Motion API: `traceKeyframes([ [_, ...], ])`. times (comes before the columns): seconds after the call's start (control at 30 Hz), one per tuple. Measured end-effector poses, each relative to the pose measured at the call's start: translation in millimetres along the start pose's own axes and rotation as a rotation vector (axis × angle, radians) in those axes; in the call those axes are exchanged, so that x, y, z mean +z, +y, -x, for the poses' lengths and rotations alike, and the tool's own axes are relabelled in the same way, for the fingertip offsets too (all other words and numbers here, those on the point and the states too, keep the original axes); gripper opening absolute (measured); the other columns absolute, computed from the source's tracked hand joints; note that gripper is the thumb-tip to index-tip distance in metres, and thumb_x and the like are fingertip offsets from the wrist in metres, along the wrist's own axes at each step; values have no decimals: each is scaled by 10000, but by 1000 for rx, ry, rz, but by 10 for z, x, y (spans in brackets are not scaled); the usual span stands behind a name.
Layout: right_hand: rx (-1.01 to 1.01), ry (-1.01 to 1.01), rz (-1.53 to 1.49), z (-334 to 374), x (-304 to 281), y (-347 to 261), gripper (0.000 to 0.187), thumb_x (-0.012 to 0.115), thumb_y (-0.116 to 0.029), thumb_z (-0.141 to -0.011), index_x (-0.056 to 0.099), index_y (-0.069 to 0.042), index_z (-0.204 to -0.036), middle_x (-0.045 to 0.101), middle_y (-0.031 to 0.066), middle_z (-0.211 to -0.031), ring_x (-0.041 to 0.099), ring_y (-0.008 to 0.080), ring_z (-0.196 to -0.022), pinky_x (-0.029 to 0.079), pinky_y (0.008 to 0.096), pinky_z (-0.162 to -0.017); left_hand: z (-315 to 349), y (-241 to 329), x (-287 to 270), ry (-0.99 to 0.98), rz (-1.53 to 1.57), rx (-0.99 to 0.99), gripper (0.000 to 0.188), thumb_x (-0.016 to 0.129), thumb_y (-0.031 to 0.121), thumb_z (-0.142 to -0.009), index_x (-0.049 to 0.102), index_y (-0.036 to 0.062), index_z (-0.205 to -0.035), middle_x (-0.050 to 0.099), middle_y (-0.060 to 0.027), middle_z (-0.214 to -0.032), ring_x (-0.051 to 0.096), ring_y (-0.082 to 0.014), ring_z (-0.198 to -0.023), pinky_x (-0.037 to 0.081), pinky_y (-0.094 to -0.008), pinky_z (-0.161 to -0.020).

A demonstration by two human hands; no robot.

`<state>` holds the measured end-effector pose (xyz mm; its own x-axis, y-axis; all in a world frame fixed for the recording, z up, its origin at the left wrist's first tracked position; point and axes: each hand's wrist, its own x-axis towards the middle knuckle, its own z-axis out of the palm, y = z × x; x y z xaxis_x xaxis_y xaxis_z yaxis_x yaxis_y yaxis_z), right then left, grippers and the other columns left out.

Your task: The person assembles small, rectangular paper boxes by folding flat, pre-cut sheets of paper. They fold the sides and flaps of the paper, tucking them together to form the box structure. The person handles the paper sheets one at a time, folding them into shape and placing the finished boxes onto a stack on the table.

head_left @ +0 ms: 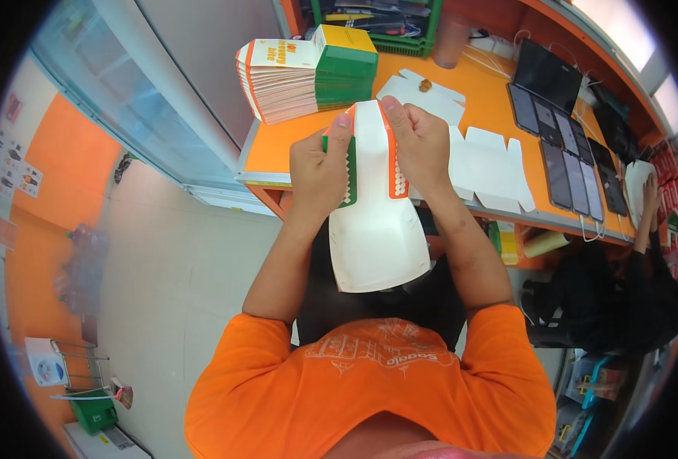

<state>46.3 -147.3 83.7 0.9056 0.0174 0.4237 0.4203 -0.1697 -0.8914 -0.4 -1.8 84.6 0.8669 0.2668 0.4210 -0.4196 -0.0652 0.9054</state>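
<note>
A: How would you best work this fold?

B: You seem to be shaping the side walls of the carton (379,252). Press both sides evenly with your thumbs and keep them level so it doesn't twist. Go gently at the narrow middle; thin card could buckle there.

A: Where are your hands on it?

B: Your left grip (323,164) is clamped on the green side, your right grip (419,153) on the orange-red one. You hold the carton in front of you, near the close edge of the orange surface (492,99).

A: And what do you see of it?

B: A plain white inside, white dots along both coloured sides, and a broad end flaring open toward you.
</note>
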Motion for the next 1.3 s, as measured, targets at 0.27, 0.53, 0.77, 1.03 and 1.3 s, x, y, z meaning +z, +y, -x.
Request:
traceKeyframes([
  [0.27,-61,51,98,112,-46,-102,587,629,-422,-1014,532,-2,-617,493,15,-528,395,85,-522,365,311,-492,59,22,-84,-97,-85,-16,552,528,401,-1071,681,-43,-782,599,0,-663,486,-75,-613,415,-276,-572],
  [0.53,409,-221,-734,188,-311,-125,780,345,-630,-1046,480,45,-1414,595,163,-1348,560,213,-1224,401,349,-1083,-180,50,-168,244,-52,122,617,535,420,-1067,548,9,-606,522,35,-581,436,-61,-538,346,-276,-499],
  [0.77,617,-531,-1278,524,-220,-54,853,390,-660,-1014,265,-39,-1585,390,147,-1584,401,267,-1450,317,447,-1198,-601,103,-92,291,653,222,644,350,608,-1057,563,13,-1185,677,-98,-920,654,-143,-709,529,-296,-695],
  [1.03,-110,-921,-113,144,-409,-280,1193,873,-482,-697,245,-13,-1597,353,185,-1583,324,291,-1484,206,363,-1223,-1003,-76,-573,-693,878,-209,625,324,586,-1049,581,34,-1186,645,-174,-883,658,-244,-793,566,-410,-759],
  [1.3,-463,-547,583,-1473,-508,-335,1078,855,-208,-751,223,-206,-1625,293,123,-1628,300,327,-1476,229,415,-1238,-2565,443,-622,-497,194,26,446,462,383,-1038,635,5,-1200,676,-100,-1194,653,-218,-1056,496,-390,-976],
])
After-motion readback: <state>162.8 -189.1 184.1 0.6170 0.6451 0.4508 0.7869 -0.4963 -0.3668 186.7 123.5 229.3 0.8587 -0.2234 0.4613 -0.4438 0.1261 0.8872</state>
